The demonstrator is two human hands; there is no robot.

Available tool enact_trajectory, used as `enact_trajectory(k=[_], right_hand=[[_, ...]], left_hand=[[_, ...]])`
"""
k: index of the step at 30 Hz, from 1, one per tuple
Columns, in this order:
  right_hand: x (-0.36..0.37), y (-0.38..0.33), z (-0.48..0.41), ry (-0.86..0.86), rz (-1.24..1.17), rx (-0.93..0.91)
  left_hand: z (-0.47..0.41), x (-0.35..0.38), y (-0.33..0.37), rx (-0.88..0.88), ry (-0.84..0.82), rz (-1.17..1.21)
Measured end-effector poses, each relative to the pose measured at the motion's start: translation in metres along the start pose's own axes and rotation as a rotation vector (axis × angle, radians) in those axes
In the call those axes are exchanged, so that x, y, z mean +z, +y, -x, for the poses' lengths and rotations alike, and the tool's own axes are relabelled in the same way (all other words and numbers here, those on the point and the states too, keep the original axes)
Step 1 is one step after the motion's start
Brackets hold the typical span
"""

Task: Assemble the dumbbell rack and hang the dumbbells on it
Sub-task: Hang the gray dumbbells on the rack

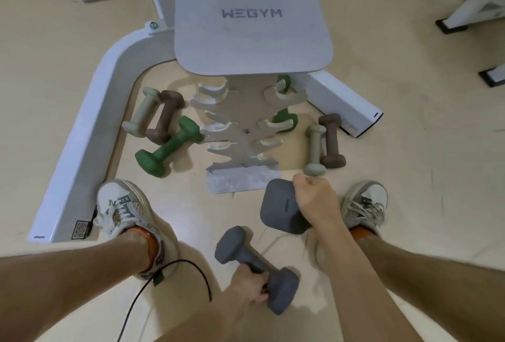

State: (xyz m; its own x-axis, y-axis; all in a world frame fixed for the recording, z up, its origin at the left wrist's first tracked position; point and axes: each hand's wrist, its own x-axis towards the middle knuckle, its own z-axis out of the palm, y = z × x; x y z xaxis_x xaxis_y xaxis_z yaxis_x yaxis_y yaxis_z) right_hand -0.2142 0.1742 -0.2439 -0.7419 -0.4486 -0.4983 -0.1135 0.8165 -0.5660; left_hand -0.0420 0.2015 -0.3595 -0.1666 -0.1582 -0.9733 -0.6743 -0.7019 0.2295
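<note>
The grey dumbbell rack [240, 133] stands upright on the floor, seen from above, with a square top plate marked WEGYM [251, 21] and curved white hooks down both sides. One green dumbbell [284, 118] sits among its right hooks. My left hand [250, 287] grips a grey dumbbell [257, 262] by its handle, low in front of the rack. My right hand [314, 199] holds a second grey dumbbell [281, 205] just before the rack's base. Another green dumbbell [169, 147] lies on the floor to the left.
Beige and brown dumbbells lie left [157, 114] and right [323, 144] of the rack. A curved white machine frame [82, 133] wraps around the left and back. My two shoes [123, 210] flank the hands. A black cable [169, 278] crosses my left leg.
</note>
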Motion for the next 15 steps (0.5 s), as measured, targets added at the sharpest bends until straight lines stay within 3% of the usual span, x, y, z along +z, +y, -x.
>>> enact_trajectory(k=[4, 7, 9, 11, 12, 15], right_hand=[[-0.021, -0.018, 0.011, -0.013, -0.065, -0.002], [-0.033, -0.033, 0.022, -0.072, -0.087, -0.046], [-0.040, -0.047, 0.033, -0.102, -0.105, -0.100], [-0.046, -0.059, 0.044, -0.120, -0.138, -0.133], [-0.049, -0.064, 0.047, -0.129, -0.180, -0.122], [-0.059, -0.081, 0.059, -0.166, -0.289, -0.089]], left_hand=[[0.025, 0.007, 0.020, -0.118, -0.228, -0.223], [0.044, -0.021, 0.060, -0.034, -0.250, 0.037], [0.052, -0.046, 0.085, 0.210, 0.010, 0.269], [0.064, -0.062, 0.103, 0.567, 0.340, 0.161], [0.073, -0.063, 0.109, 0.747, 0.399, 0.040], [0.111, -0.046, 0.124, 1.080, 0.177, -0.406]])
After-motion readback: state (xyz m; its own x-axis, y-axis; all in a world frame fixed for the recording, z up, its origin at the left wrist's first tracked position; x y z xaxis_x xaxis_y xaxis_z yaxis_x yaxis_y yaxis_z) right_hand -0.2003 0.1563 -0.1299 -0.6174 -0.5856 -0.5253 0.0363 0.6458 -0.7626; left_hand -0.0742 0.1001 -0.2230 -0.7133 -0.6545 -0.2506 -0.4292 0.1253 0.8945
